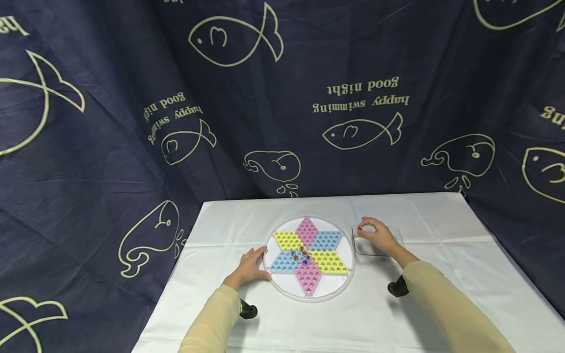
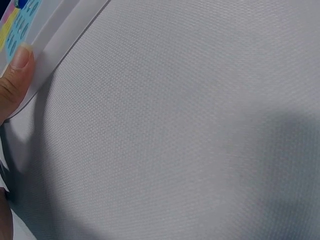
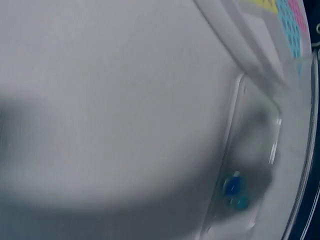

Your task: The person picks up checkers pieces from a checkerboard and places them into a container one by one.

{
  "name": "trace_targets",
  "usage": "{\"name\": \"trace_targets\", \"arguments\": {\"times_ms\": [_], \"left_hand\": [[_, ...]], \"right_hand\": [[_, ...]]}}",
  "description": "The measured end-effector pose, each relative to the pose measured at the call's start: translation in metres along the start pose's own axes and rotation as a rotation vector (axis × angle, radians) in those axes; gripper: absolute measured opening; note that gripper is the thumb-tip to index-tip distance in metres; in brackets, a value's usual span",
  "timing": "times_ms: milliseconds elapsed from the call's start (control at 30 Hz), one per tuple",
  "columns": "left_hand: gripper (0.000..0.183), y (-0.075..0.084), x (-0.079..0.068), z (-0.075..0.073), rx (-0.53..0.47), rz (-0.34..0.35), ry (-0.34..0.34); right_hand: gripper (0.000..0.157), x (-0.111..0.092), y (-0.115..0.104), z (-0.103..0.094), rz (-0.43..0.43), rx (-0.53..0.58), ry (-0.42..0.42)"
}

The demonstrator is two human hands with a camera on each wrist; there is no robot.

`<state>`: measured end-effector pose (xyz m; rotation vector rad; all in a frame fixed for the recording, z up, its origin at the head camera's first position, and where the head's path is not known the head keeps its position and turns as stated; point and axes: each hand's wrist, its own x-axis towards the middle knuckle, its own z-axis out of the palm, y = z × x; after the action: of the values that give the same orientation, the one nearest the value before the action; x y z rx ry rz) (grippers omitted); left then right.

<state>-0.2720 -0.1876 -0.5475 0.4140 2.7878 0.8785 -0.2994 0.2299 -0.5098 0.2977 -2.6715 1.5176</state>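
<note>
A round white Chinese checkers board (image 1: 282, 289) with a pink, yellow and blue star lies on the table. Several marbles (image 1: 305, 263) sit around its centre. My left hand (image 1: 248, 267) rests at the board's left edge, fingers spread; in the left wrist view its thumb (image 2: 19, 75) lies on the rim. Over the clear plastic box (image 1: 375, 255), right of the board, my right hand (image 1: 379, 238) pinches a reddish-brown marble (image 1: 359, 228) between thumb and fingertips. Inside the box, the right wrist view shows a blue marble (image 3: 232, 185) and a teal one (image 3: 241, 202); the right fingers are outside that view.
A white cloth (image 1: 229, 225) covers the table. Behind and beside it hangs a dark blue curtain (image 1: 265, 113) with fish drawings and lettering. The box stands close against the board's right rim. Black wrist devices (image 1: 398, 287) sit under both sleeves.
</note>
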Motion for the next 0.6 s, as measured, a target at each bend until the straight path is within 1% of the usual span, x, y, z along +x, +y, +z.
{"name": "trace_targets", "arguments": {"times_ms": [267, 367, 500, 600], "left_hand": [[0.096, -0.002, 0.000, 0.001, 0.002, 0.001, 0.001], [0.096, -0.002, 0.000, 0.001, 0.004, -0.010, -0.005], [0.096, -0.001, 0.000, 0.000, -0.008, -0.023, -0.008], [0.097, -0.001, 0.000, 0.000, -0.013, -0.019, -0.005]], "right_hand": [[0.026, -0.008, 0.014, -0.017, 0.048, -0.045, 0.022], [0.026, -0.010, 0.018, -0.021, 0.061, -0.057, 0.035], [0.025, -0.012, 0.023, -0.026, 0.049, -0.055, 0.045], [0.023, -0.014, 0.024, -0.027, 0.027, -0.051, 0.051]]}}
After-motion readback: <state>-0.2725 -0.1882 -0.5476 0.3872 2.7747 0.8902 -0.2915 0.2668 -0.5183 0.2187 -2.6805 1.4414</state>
